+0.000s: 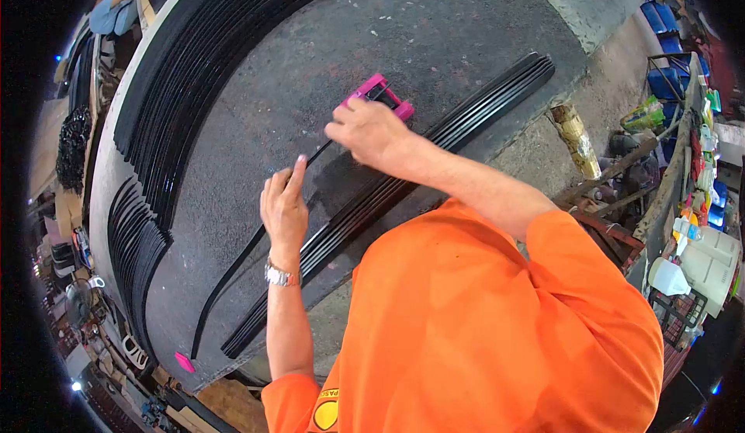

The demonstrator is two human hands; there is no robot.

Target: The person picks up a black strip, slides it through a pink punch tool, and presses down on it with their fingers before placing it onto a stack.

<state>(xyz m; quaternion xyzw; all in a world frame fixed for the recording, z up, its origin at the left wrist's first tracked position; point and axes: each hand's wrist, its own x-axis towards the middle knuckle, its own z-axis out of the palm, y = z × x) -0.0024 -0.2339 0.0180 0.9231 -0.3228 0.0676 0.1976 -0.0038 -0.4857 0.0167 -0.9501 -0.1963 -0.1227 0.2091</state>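
A long thin black strip runs in a curve across the dark worktable. My left hand, with a metal watch at its wrist, is closed over the strip's middle, thumb extended along it. My right hand has its fingers curled where the strip's upper end disappears beneath it. Right behind those fingers stands a pink and black device, partly hidden by the hand. A bundle of straight black strips lies diagonally under my right forearm. Near the table's lower left edge lies a small pink piece.
Many curved black strips are lined up along the table's far left side, with a shorter group below them. A gold-wrapped roll lies at the right. Cluttered shelving stands beyond. Another person is at the upper left.
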